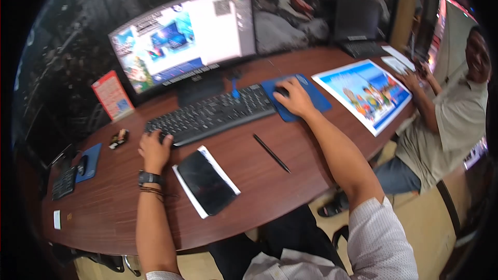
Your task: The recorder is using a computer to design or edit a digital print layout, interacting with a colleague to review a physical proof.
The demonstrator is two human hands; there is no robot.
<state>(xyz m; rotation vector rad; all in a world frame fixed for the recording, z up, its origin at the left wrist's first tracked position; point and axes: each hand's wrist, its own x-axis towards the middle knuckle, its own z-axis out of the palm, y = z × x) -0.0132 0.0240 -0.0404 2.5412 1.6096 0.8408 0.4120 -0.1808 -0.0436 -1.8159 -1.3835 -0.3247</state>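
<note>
Where the right hand (298, 99) rests: on the black mouse (281, 92), fingers curled over it.
Mouse spot: on the blue mat (315, 96), which shows right of the hand.
Left hand (154, 150): at the keyboard's (212, 115) left end, thumb and fingers apart.
Desk (306, 176): brown wood shows from pen (272, 153) to near edge.

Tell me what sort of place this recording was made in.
Probably an office or print-shop workspace: a monitor shows a colourful graphic layout, a black keyboard lies before it, and a glossy colour print rests on the wooden desk.
</note>
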